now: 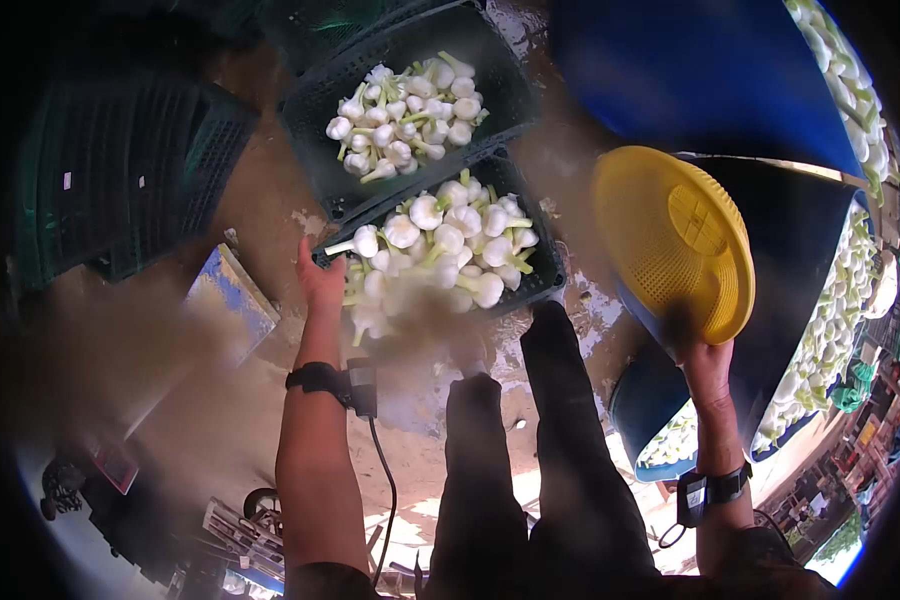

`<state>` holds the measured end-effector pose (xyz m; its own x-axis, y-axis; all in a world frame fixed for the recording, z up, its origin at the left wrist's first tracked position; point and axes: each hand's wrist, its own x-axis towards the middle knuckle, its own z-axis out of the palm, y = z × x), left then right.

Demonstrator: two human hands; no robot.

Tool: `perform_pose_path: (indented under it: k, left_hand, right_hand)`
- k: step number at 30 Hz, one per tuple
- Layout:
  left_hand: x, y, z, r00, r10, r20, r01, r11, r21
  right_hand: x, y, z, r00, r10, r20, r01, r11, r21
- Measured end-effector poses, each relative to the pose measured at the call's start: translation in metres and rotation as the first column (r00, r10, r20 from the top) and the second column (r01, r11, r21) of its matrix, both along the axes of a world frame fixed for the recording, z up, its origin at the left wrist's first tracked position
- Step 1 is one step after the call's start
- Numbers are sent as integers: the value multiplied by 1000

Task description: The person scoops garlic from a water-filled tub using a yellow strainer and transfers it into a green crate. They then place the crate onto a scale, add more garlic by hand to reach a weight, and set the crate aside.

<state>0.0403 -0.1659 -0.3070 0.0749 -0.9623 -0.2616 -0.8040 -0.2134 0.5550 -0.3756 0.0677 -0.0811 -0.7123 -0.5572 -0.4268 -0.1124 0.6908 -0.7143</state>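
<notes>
My right hand [708, 368] grips the rim of a yellow plastic colander [660, 235], tilted on its side with nothing visible in it. My left hand [322, 280] is at the left corner of the nearer dark green crate [550, 240], thumb and fingers around its rim. White garlic bulbs [450, 240] with short green stems lie heaped in this crate; a blurred smudge hides part of its front. Just beyond stands another dark crate [510, 75], holding a smaller pile of garlic bulbs [410, 115].
Large blue containers [690, 70] stand along the right, with garlic [815, 340] in them. Stacked dark crates [120, 180] rise at the left. A worn blue-and-yellow board [245, 300] lies near my left forearm. My legs [570, 410] are close behind the nearer crate.
</notes>
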Motion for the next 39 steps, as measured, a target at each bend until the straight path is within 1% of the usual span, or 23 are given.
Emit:
perform_pose_path:
  k: [2, 3, 5, 7, 9, 11, 13, 14, 15, 16, 17, 19, 20, 21, 23, 25, 27, 29, 31, 33, 35, 36, 39]
  left_hand:
    - [8, -30, -33, 981, 195, 17, -195, 979, 50]
    - [4, -44, -52, 979, 203, 16, -203, 977, 62]
    - [-12, -30, -55, 997, 34, 72, -41, 994, 106]
    - [-67, 11, -36, 974, 12, 228, -10, 1000, -11]
    - [-85, 52, -37, 898, -251, 360, 228, 968, 104]
    - [-70, 71, -51, 883, -306, 356, 191, 927, 323]
    - [-35, 89, -40, 814, -420, 402, 296, 894, 337]
    - [-22, 100, -31, 861, -349, 370, 233, 917, 323]
    - [-7, 111, -15, 898, -277, 342, 163, 932, 325]
    - [-7, 115, 9, 957, -188, 220, 146, 970, 193]
    - [-5, 114, 21, 952, -190, 241, 146, 971, 187]
    - [3, 112, 37, 958, 199, 206, -262, 898, 353]
    - [34, 122, 8, 928, 350, 126, -371, 850, 375]
    - [52, 126, -19, 928, 348, 134, -372, 854, 364]
    - [89, 123, -59, 915, 331, 230, -403, 746, 531]
    - [97, 125, -92, 966, 258, 28, -245, 872, 424]
    - [41, 85, -53, 699, 689, -192, -475, 648, 595]
    - [62, 82, -98, 751, 642, -157, -525, 723, 449]
    - [77, 94, -117, 651, 697, -302, -515, 697, 498]
    - [119, 128, -178, 850, 491, -193, -385, 827, 409]
    - [111, 121, -167, 871, 473, -133, -396, 836, 379]
    - [108, 115, -154, 857, 477, -194, -374, 836, 401]
    - [116, 90, -100, 900, 414, -138, -315, 836, 450]
  right_hand:
    - [-8, -9, -16, 998, -25, 64, 27, 999, -21]
    - [-21, -11, -34, 998, -18, 60, 18, 1000, -10]
    - [-42, 14, -44, 980, 153, 131, -169, 978, 123]
    - [-44, -1, -55, 973, 219, 68, -228, 960, 165]
    - [-42, -16, -65, 967, -77, 244, 46, 990, 130]
    - [-43, -31, -62, 936, -149, 318, 98, 980, 171]
    - [-51, -43, -65, 966, -100, 239, 51, 977, 206]
    - [-56, -48, -71, 962, -104, 253, 56, 980, 193]
    - [-63, -50, -79, 909, -155, 387, 105, 984, 147]
    - [-65, -56, -85, 835, -192, 516, 159, 981, 107]
    - [-66, -69, -86, 698, -196, 689, 201, 977, 74]
    - [-57, -72, -115, 573, -197, 796, 230, 970, 74]
    - [-48, -76, -134, 580, -150, 801, 168, 984, 63]
    - [-45, -68, -168, 600, -79, 796, 117, 993, 10]
    - [-24, -94, -197, 656, 38, 754, -78, 997, 18]
    - [-2, -107, -249, 639, 151, 755, -214, 977, -14]
    - [24, -118, -274, 635, 87, 767, -193, 980, 48]
    - [32, -137, -265, 653, 65, 755, -195, 977, 84]
    - [37, -134, -270, 644, -47, 763, -159, 968, 194]
    - [46, -127, -277, 637, -70, 768, -32, 993, 117]
    - [50, -125, -280, 714, -77, 695, -39, 988, 150]
    - [51, -123, -278, 688, -82, 721, -33, 989, 144]
    - [66, -109, -235, 700, -86, 709, -106, 969, 223]
